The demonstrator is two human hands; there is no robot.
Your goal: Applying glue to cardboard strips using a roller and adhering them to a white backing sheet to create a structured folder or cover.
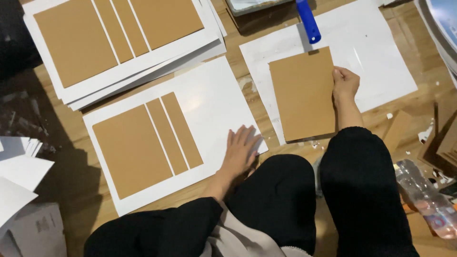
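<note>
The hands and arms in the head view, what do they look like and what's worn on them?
Both hands are bare: no gloves, rings or watch visible. The left hand and right hand each show a bare forearm. A black sleeve covers the left upper arm.

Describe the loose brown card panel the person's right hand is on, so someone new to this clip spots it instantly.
Start at the wooden floor, then find the glue-smeared white paper sheet at upper right, below the blue roller handle. The plain brown rectangular cardboard panel lies on it, its right edge gripped by the right hand. Unlike the brown panels under the left hand, it lies singly, without narrow strips beside it.
</note>
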